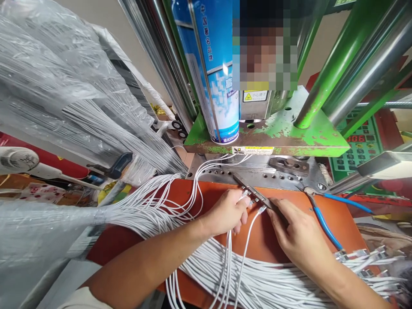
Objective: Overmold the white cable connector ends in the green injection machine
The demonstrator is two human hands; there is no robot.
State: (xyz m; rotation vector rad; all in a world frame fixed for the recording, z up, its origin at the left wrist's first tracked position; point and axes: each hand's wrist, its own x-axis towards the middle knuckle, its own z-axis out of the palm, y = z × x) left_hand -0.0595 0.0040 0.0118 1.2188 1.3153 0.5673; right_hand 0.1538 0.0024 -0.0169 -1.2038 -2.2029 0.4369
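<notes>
My right hand [296,227] grips one end of a dark metal bar [238,179], which is held slantwise above an orange-brown board [260,240]. Small connectors sit in a row along this bar. At its near side my left hand [225,212] is closed, its fingers pinching a white cable's connector [245,193]. Several white cables hang down below that hand. Another white cable [247,234] runs from a connector beside my right fingers. The exact fit of the connectors in the bar is too small to tell.
A green press plate [325,135] carries a blue spray can [222,98]. Blue-handled pliers [322,214] lie at the right. A thick white cable bundle [206,257] crosses the board. Plastic-wrapped cables [64,86] hang left. A control panel [350,150] stands behind, right.
</notes>
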